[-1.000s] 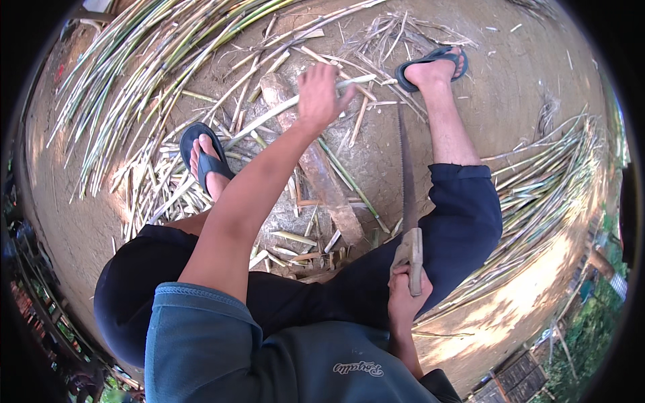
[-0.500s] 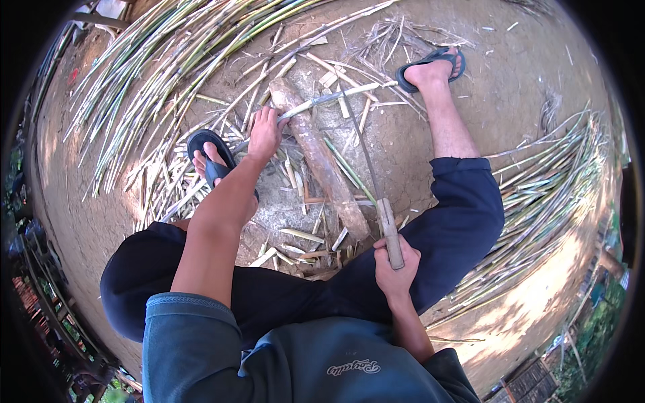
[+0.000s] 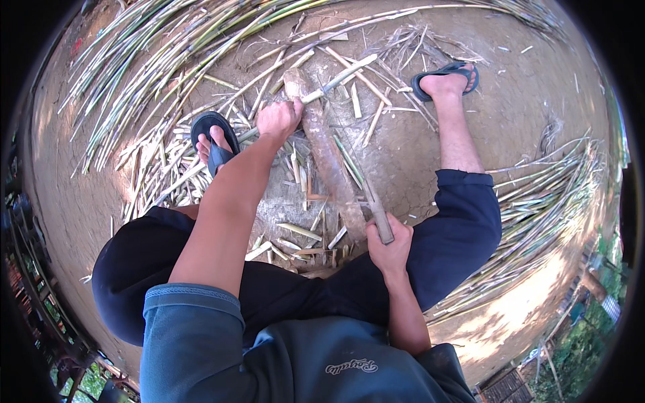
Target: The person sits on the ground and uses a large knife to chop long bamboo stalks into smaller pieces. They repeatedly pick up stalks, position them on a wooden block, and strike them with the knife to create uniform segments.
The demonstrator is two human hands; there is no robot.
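Head camera view, looking down at one seated person's two hands. One pale printed script word crosses the dark blue T-shirt, below the right hand. The left hand is wrapped tightly around one pale cane stalk, which extends past it on both sides and lies across one wooden log just right of that hand. The right hand is curled around the handle of one handsaw; the thin blade slants up and left from it to the stalk, though whether they touch I cannot tell. Two dark flip-flops show: one just left of the left hand, one well above the right. Two heaps of long canes, too many to count, lie up and left of the left hand and right of the right hand. Numerous short cane pieces litter the ground left of the right hand.
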